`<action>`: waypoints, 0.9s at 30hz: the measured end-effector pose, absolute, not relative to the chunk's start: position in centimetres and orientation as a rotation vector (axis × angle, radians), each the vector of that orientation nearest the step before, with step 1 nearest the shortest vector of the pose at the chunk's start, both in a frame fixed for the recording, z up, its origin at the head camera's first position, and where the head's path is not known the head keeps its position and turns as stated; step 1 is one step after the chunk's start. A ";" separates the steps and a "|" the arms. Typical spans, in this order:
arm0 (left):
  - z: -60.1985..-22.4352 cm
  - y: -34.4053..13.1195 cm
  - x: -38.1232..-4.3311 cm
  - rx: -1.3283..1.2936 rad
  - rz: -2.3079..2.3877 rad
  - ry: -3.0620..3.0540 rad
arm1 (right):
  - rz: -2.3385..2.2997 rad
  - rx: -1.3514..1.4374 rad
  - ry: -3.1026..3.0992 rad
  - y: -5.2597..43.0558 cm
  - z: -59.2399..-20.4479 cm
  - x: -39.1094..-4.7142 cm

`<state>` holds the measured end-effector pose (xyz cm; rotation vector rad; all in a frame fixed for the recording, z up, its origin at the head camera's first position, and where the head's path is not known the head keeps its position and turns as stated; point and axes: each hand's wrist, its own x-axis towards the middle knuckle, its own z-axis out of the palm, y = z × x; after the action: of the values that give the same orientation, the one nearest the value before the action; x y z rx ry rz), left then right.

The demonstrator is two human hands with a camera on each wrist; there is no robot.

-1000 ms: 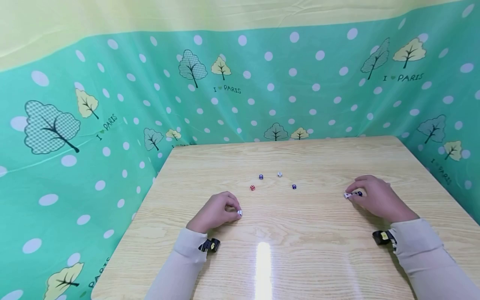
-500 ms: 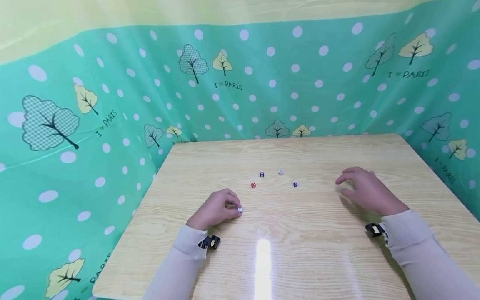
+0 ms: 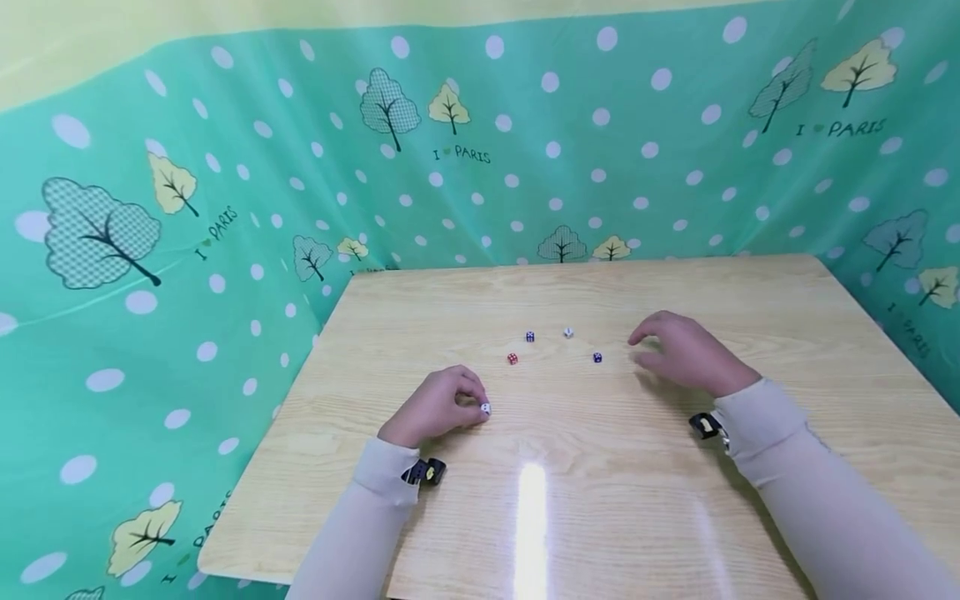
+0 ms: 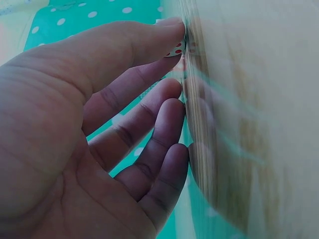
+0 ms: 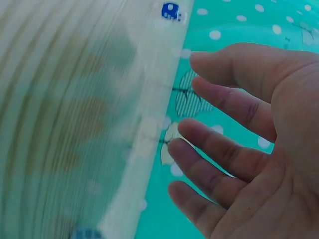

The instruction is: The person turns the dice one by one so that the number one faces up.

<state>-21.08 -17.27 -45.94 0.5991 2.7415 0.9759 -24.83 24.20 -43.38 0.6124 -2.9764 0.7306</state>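
In the head view my left hand (image 3: 438,404) pinches a white die (image 3: 486,409) between thumb and forefinger, low over the wooden table. The left wrist view shows red dots on this die (image 4: 175,50), partly covered by the thumb. My right hand (image 3: 690,354) is over the table with fingers loosely bent and nothing visible between them. Nearest to it lies a blue die (image 3: 597,357), a little left of its fingertips; a blue die (image 5: 171,11) also shows in the right wrist view. Farther left are a white die (image 3: 568,332), another blue die (image 3: 530,337) and a red die (image 3: 512,359).
The light wooden table (image 3: 600,500) carries a bright strip of reflected light near its front. A green dotted curtain (image 3: 510,158) with printed trees stands behind it and along both sides. Each wrist bears a small black strapped device (image 3: 426,472).
My right hand has left the spot where it touched a white die and a dark die, neither now seen there, and moved left with fingers parted. The left hand keeps its pinch.
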 end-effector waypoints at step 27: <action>-45.9 -17.4 -20.9 0.617 0.975 2.744 | 0.593 0.672 -3.054 18.6 -44.4 -26.2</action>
<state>-20.94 -17.39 -45.87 0.6169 2.7442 0.9750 -26.25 18.59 -44.42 0.6719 -3.0537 0.5933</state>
